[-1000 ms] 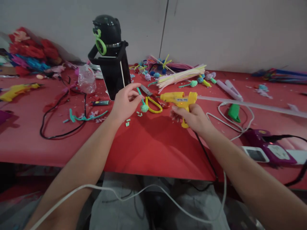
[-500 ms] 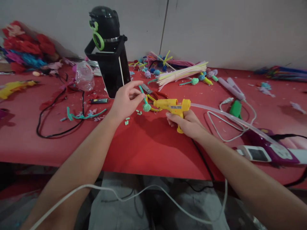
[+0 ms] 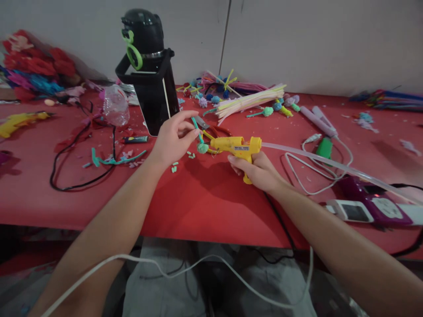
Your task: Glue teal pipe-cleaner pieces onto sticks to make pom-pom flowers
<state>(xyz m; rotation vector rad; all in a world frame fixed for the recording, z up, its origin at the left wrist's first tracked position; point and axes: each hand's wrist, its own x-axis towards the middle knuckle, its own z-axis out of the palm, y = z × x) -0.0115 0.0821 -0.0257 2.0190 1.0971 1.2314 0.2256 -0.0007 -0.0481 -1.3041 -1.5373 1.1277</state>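
Between thumb and forefinger, my left hand [image 3: 173, 138] pinches a teal pipe cleaner stem [image 3: 197, 128] that hangs down to a fluffy green ball [image 3: 202, 148] at its lower end. My right hand [image 3: 253, 169] is wrapped round the handle of a yellow hot glue gun [image 3: 236, 145], its nozzle pointing left, close to the green ball. A long clear glue stick [image 3: 307, 155] sticks out of the gun's back. Below my left hand lie small pale green snippets [image 3: 175, 167]. Pliers with red and yellow handles [image 3: 220, 131] lie behind the nozzle.
A black flask [image 3: 153, 92] in a phone-holding carrier stands behind my left hand. Pale pipe cleaners [image 3: 251, 102] lie at the back. A pink curling iron [image 3: 319, 122] and a purple power strip [image 3: 373, 200] sit right. A black cord [image 3: 79, 187] loops at left.
The clear glue stick's far end has swung up and to the right. The glue gun has shifted very slightly left, and both hands keep their grip.
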